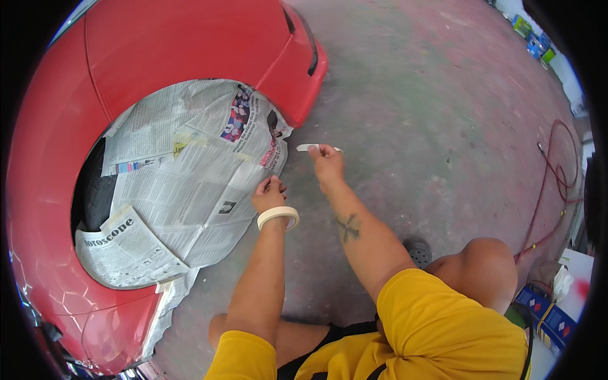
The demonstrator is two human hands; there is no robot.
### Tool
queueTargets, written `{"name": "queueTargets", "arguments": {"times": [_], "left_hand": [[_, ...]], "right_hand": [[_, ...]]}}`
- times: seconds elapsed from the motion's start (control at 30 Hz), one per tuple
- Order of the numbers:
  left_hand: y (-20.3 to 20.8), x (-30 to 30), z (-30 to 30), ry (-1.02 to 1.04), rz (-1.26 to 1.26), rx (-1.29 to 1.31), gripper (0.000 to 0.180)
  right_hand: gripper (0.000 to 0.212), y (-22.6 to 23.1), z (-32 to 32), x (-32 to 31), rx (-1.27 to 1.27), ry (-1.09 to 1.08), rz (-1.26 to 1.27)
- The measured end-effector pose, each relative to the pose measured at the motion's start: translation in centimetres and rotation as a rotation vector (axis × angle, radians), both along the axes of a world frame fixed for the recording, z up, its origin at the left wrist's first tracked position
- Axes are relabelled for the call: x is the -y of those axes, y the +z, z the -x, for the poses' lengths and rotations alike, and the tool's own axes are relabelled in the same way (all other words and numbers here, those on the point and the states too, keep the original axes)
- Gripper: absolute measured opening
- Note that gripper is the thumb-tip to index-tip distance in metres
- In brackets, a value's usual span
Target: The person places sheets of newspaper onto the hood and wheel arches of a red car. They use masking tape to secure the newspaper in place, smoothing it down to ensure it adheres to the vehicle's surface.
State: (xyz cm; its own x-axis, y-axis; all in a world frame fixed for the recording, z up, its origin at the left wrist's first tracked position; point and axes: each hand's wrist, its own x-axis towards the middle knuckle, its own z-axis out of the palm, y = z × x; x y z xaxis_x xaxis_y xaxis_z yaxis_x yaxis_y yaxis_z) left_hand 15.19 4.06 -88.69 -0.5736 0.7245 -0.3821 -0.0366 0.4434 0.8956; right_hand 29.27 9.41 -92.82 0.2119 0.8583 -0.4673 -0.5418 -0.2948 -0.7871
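Head view: my left hand (269, 193) pins grey newspaper masking (183, 183) against the red car's wheel arch (57, 209) so it stays put; my right hand (326, 159) pinches a short strip of pale masking tape (308, 147), its roll (278, 217) worn on my left wrist.

The single head-worn fisheye camera looked steeply down from above a crouching person, close over both forearms (which entered from the lower edge). It faced the red car body (57, 126) at left and concrete floor (430, 114) at right, edges bending toward the rim.
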Motion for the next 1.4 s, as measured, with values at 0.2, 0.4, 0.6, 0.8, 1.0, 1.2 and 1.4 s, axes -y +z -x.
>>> {"name": "queueTargets", "arguments": {"times": [0.2,0.4,0.6,0.8,1.0,1.2,1.4], "left_hand": [[-2.2,-1.1,-0.9,0.192,-0.139,0.568,0.049],[-3.7,-2.4,-0.3,0.242,-0.200,0.701,0.041],[-4.3,-3.9,0.6,0.356,-0.228,0.566,0.032],[-2.5,-4.7,-0.9,0.516,-0.169,0.529,0.023],[-3.3,-4.7,1.1,0.393,-0.103,0.525,0.018],[-3.8,-4.0,2.8,0.344,-0.118,0.705,0.019],[-4.1,-3.5,3.7,0.249,-0.086,0.719,0.018]], "right_hand": [[0.029,2.3,0.5,0.4,0.047,-0.021,0.085],[0.030,1.4,0.6,0.7,-0.041,0.024,0.086],[0.031,-0.2,1.8,1.0,-0.118,0.114,0.137],[0.021,-1.9,2.6,1.1,-0.346,0.228,0.101],[0.020,-2.9,3.9,1.2,-0.420,0.379,0.033],[0.025,-2.7,6.0,1.3,-0.493,0.350,0.036],[0.018,-2.7,8.2,1.2,-0.630,0.259,0.089]]}}
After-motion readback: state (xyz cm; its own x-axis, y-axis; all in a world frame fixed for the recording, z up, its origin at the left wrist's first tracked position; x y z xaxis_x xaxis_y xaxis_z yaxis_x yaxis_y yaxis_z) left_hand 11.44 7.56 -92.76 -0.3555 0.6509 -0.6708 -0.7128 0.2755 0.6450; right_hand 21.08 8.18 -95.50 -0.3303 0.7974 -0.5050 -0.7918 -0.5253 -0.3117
